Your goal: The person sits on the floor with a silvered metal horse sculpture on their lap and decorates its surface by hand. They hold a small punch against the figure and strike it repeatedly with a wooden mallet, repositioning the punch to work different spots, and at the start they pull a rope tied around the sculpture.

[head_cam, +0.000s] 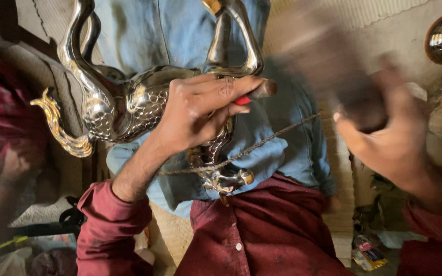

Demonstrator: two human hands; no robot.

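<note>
left hand (pixel 195 115) fingers pinching red-tipped tool (pixel 257 93) on silver swan (pixel 129 99), right hand (pixel 384 138) blurred, grip unclear

I'm seeing a silver swan figure (pixel 124 105) with scale-patterned body and gold tail; blue cloth (pixel 282 148) beneath; dark red speckled shirt (pixel 267 235); a red tool tip (pixel 242 100).

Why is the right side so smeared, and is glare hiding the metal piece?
Head view: the right hand and the dark thing it grips are motion-blurred, so that thing can't be identified; the left hand is sharp on the swan ornament, whose polished silver shows bright glare streaks but stays readable.
</note>
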